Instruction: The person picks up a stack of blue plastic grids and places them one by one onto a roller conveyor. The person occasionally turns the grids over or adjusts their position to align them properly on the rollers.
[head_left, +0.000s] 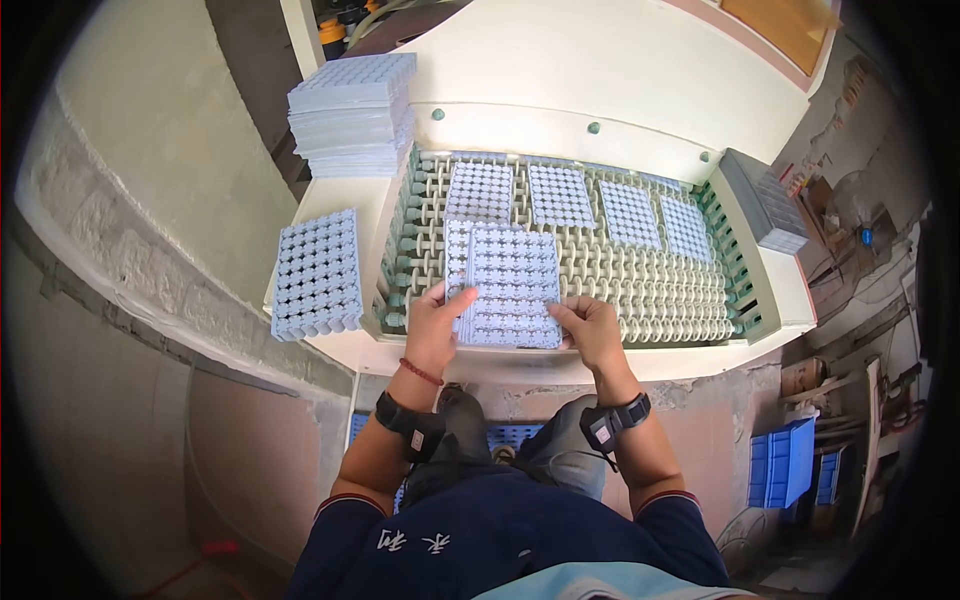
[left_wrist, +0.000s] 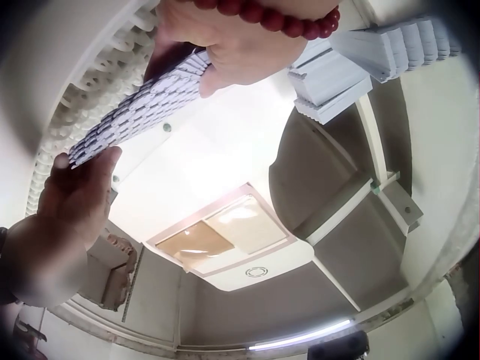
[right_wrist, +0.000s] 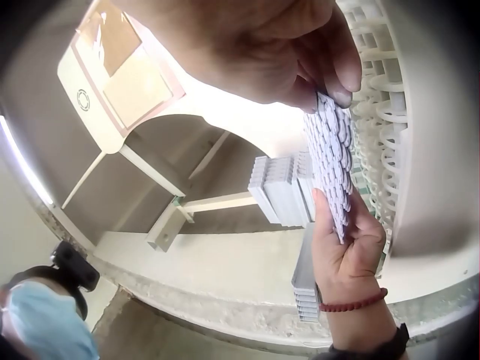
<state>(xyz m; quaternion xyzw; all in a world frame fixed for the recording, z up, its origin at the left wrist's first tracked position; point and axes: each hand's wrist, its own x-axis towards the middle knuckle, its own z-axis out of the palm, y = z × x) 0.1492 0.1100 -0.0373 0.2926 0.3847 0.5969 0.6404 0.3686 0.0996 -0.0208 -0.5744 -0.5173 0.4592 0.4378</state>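
A pale blue plastic tray (head_left: 512, 290) with a grid of round cells is held between both hands over the front of the roller bed. My left hand (head_left: 433, 322) grips its left edge, thumb on top. The right hand (head_left: 594, 330) pinches the opposite edge between thumb and fingers. Behind the held tray's left side, another tray (head_left: 456, 238) shows partly, the rest hidden. Seen nearly edge-on in the right wrist view, the held tray (right_wrist: 330, 157) slants between the two hands.
Several similar trays, one a tray (head_left: 560, 195), lie in a row on the white rollers (head_left: 660, 290). At left, a tall tray stack (head_left: 352, 115) and a separate tray (head_left: 318, 272) rest on the machine's side ledge. A grey stack (head_left: 765, 200) sits at right.
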